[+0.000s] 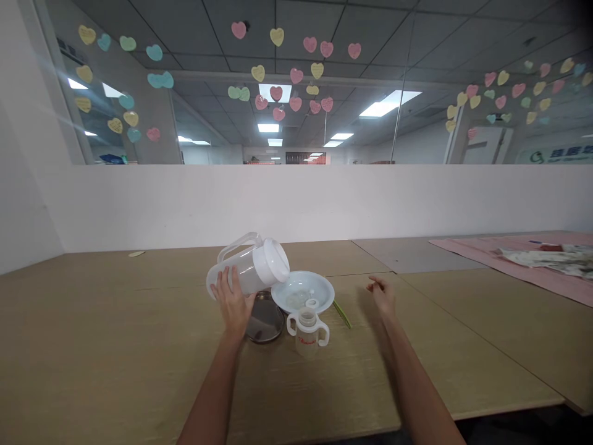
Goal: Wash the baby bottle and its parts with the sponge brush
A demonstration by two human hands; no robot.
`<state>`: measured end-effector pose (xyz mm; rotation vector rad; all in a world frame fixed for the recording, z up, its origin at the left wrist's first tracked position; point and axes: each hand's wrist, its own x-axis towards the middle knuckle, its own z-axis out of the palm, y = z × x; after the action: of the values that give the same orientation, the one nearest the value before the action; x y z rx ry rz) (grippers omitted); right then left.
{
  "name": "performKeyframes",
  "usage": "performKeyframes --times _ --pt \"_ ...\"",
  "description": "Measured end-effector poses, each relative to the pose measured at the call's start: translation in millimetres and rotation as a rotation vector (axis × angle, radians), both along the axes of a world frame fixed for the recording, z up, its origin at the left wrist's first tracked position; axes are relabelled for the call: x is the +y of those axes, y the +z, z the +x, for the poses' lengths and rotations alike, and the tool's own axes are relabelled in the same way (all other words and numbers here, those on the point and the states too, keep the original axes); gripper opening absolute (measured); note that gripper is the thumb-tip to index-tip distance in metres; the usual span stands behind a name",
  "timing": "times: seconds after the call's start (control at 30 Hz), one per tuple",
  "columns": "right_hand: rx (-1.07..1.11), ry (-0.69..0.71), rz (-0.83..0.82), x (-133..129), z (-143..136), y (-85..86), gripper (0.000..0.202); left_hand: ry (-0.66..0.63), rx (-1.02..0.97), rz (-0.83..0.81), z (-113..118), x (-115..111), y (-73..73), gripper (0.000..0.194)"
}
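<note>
While our left hand [233,301] grips the jug [248,268] around its body, we hold it tipped toward three o'clock, lidded mouth over the bowl's [302,290] rim, a tilt that suits pouring. The handle points to twelve o'clock, unused. Our right hand [383,295] hovers open, fingers loosely curled, at three o'clock of the bowl, holding nothing. A bottle [307,332] stands at the bowl's six o'clock, a metal lid [265,322] at seven on the table [115,346].
</note>
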<state>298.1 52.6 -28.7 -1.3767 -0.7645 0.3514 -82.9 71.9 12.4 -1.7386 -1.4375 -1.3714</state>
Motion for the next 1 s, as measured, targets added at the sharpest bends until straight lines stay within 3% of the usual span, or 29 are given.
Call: performKeyframes --times 0.1,0.2,0.33,0.47,0.67,0.87,1.0 --pt "0.32 0.185 0.204 5 -7 3.7 0.019 0.003 0.0 0.0 1 -1 0.9 0.074" --pt "0.435 0.349 0.265 8 -23 2.7 0.018 0.004 0.0 -0.005 1 -3 1.7 0.073" --pt "0.387 0.332 0.193 15 -50 -4.8 0.02 -0.017 0.008 -0.022 1 -2 0.8 0.074" --pt "0.33 0.411 0.086 19 -65 -8.6 0.025 -0.029 0.018 -0.026 0 -1 -0.9 0.074" --pt "0.386 0.476 0.004 8 -66 3.0 0.026 -0.031 0.029 -0.039 2 -1 -0.8 0.075" --pt "0.516 0.574 0.071 0 -72 16.2 0.018 -0.048 0.025 -0.038 2 -2 -1.6 0.073" --pt "0.485 0.553 0.005 -1 -74 17.9 0.017 -0.053 0.013 -0.024 2 -1 -1.8 0.073"
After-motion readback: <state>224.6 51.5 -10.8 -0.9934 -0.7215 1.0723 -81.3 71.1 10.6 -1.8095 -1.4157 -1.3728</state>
